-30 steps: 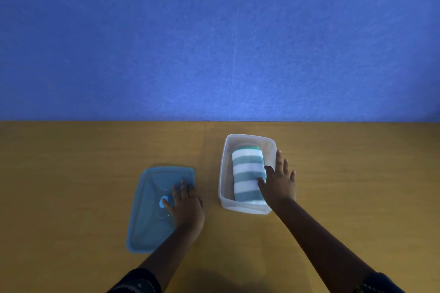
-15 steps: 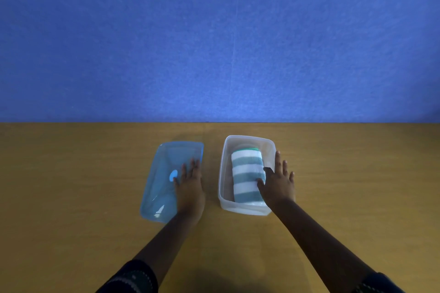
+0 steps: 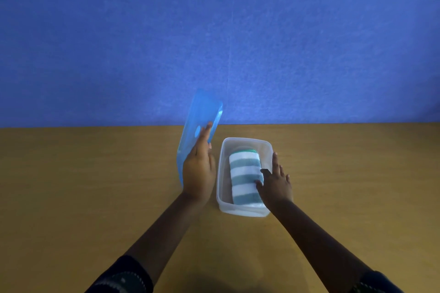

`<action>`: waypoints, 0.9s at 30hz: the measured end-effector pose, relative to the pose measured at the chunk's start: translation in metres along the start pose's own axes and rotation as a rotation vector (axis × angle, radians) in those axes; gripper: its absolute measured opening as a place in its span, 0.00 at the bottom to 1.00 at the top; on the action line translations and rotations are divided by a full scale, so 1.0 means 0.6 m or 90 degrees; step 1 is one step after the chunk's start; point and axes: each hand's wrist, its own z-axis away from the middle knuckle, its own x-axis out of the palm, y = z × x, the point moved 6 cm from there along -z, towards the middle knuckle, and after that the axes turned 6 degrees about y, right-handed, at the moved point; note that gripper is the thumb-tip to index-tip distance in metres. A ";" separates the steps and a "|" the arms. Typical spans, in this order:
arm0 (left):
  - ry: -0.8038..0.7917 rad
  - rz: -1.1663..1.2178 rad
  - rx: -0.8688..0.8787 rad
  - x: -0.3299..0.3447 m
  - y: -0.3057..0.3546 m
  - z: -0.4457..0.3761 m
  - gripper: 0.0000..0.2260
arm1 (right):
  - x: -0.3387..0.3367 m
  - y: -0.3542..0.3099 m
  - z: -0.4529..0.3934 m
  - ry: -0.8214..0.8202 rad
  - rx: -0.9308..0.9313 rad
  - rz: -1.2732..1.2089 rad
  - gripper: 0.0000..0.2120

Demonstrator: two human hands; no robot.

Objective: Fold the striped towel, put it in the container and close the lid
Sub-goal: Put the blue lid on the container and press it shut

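No writing shows anywhere. The left hand grips the blue lid, tilted beside the clear container; the right hand rests spread on its rim, touching the folded striped towel inside.

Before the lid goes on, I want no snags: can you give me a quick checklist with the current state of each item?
1. Towel fully inside the container, nothing draped over the rim: ok.
2. Lid lifted off the table and held by the left hand: ok.
3. Lid lined up over the container: not ok, it is tilted up on edge to the left of it.
4. Right hand clear of the rim: not ok, it rests on the right wall with the thumb on the towel.
5. Towel low enough for the lid to seat: cannot tell.
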 end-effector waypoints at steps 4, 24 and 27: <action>0.012 0.053 -0.037 -0.004 0.012 -0.003 0.16 | 0.000 0.001 -0.001 -0.007 -0.004 -0.019 0.20; -0.124 0.383 -0.493 0.053 -0.053 -0.017 0.11 | -0.063 -0.005 -0.028 0.081 0.247 -0.706 0.14; -0.180 0.242 -0.455 0.068 -0.082 0.019 0.08 | -0.055 0.018 -0.033 0.077 0.312 -0.763 0.11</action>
